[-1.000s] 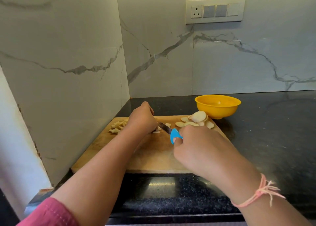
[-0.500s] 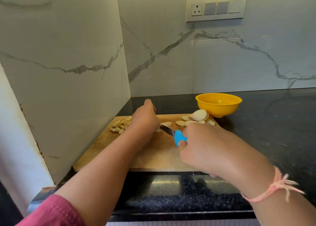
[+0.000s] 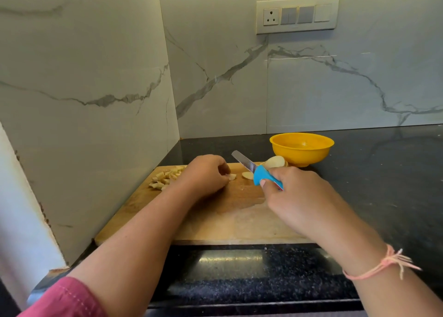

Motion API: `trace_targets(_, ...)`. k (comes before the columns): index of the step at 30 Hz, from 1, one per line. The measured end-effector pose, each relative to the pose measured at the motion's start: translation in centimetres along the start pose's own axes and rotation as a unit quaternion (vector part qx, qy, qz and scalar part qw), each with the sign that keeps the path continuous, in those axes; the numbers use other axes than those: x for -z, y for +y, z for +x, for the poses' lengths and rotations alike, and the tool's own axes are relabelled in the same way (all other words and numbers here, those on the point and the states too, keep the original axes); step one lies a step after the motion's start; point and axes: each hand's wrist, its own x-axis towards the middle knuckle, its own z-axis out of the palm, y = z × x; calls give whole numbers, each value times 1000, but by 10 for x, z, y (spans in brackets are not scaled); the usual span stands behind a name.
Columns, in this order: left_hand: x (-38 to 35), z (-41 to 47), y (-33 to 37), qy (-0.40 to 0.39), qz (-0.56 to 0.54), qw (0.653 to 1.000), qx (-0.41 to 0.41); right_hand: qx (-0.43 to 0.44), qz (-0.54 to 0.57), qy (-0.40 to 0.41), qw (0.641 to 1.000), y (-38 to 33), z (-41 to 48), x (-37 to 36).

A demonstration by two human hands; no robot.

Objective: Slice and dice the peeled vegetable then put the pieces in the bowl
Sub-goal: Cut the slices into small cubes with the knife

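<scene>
blue-handled knife [image 3: 257, 173] gripped by right hand [image 3: 299, 197], slices [image 3: 275, 161] half hidden; left hand [image 3: 206, 173] curled, hold unclear.

White marble walls [image 3: 335, 89] meet just past the grip. Switch panel [image 3: 297, 14] way above it, black counter [image 3: 383, 185] underneath.

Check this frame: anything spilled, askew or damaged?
Nothing spilled: the diced pieces and slices lie on the cutting board. One oddity: the marble wall panel's exposed left edge looks chipped and brown-stained.
</scene>
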Motion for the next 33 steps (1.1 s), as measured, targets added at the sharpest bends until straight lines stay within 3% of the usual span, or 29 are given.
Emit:
trace_targets(18, 14, 6, -16, 57, 116, 988, 82, -18, 51, -8, 999, 10, 2, -15)
trace_targets(22, 8, 4, -6, 61, 133, 989, 24, -21, 58, -15, 998, 10, 2, -16)
trace_targets(27, -6, 4, 6, -9, 89, 995, -49, -28, 61, -16, 998, 11, 3, -16)
trace_targets(33, 5, 12, -16, 33, 164, 984, 57, -39, 85, -19, 995, 13, 4, -17)
